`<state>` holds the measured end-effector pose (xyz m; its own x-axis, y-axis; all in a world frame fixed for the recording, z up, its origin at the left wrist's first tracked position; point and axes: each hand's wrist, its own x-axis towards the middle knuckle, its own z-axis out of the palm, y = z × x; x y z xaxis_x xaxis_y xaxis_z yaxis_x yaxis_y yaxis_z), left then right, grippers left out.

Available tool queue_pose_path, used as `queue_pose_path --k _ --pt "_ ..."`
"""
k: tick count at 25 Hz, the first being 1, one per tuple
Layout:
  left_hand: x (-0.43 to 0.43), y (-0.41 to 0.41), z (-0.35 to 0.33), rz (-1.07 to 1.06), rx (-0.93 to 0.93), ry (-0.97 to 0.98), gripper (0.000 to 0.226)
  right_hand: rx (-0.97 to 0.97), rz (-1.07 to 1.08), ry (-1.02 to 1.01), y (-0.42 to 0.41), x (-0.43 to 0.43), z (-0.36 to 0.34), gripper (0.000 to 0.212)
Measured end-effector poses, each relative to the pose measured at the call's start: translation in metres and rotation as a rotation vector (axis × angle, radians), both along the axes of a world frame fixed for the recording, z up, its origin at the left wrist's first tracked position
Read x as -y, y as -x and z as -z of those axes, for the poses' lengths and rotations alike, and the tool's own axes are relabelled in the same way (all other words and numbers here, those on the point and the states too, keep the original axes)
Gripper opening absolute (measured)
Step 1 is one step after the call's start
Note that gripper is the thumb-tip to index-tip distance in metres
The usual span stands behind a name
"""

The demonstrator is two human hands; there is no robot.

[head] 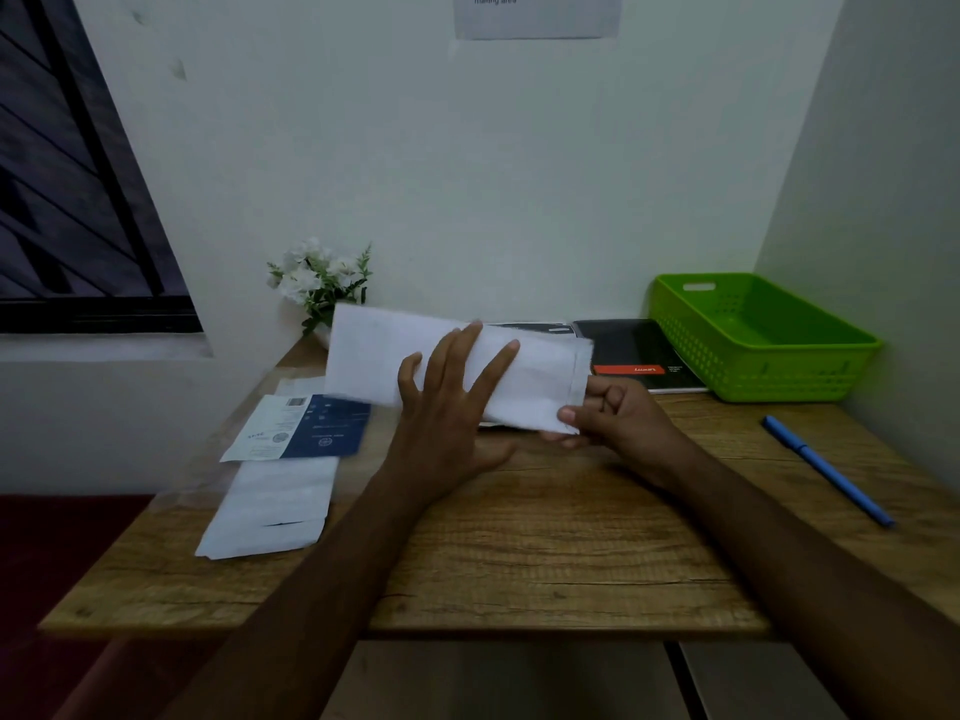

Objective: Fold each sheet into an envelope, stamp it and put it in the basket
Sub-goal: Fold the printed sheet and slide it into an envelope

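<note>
- The pale wall (467, 174) rises beyond both hands, with a sign (535, 15) reading "mailing area" high above them.
- A dark barred window (78, 210) sits far out past the left hand.
- The wood-grain table (519, 537) runs under both forearms.
- The folded white sheet (369, 356) is held up off the table. Its long axis runs left to right, the right end dipping lower and the left end blurred.
- The green basket (779, 324) stands beyond and to the right of the right hand.
- The left hand (452, 407) is open, with its spread fingers lying across the sheet's near face.
- The right hand (608, 415) pinches the sheet's lower right corner.
- A black notebook (634, 345) lies just beyond the right hand.
- White papers (270, 506) and a blue-and-white leaflet (306, 428) lie left of the left hand.
- White flowers (322, 278) stand beyond the left hand.
- A blue pen (826, 467) lies right of the right forearm.
</note>
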<state>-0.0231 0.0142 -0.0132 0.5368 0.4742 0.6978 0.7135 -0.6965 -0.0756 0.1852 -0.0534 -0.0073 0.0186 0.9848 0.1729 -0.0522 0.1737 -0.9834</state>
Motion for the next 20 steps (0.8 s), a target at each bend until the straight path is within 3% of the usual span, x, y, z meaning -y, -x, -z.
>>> queue_pose_path --k 2,4,6,8,10,14,18,20 --pt "0.004 -0.001 -0.003 0.1 0.055 0.001 0.078 0.038 0.171 -0.11 0.002 0.0 0.002 0.034" --pt "0.008 -0.004 -0.004 0.291 0.085 0.091 0.072 0.333 0.368 -0.312 0.003 -0.003 0.007 0.028" --pt "0.015 -0.006 -0.005 0.47 0.119 0.311 0.078 0.597 0.417 -0.498 0.005 -0.006 0.013 0.025" --pt "0.019 -0.005 -0.005 0.559 0.193 0.465 0.085 0.756 0.422 -0.622 0.009 -0.007 0.017 0.033" --pt "0.019 -0.004 -0.002 0.609 0.297 0.5 0.086 0.948 0.421 -0.728 0.014 -0.007 0.019 0.051" --pt "0.024 -0.007 0.0 0.635 0.576 0.644 0.071 1.209 0.387 -0.769 0.022 -0.006 0.022 0.062" --pt "0.016 -0.003 -0.001 0.464 0.847 0.449 0.025 1.337 0.226 -0.741 0.026 -0.007 0.021 0.066" --pt "0.012 0.0 -0.002 0.369 0.901 0.401 0.013 1.255 0.351 -0.703 0.025 -0.008 0.018 0.064"
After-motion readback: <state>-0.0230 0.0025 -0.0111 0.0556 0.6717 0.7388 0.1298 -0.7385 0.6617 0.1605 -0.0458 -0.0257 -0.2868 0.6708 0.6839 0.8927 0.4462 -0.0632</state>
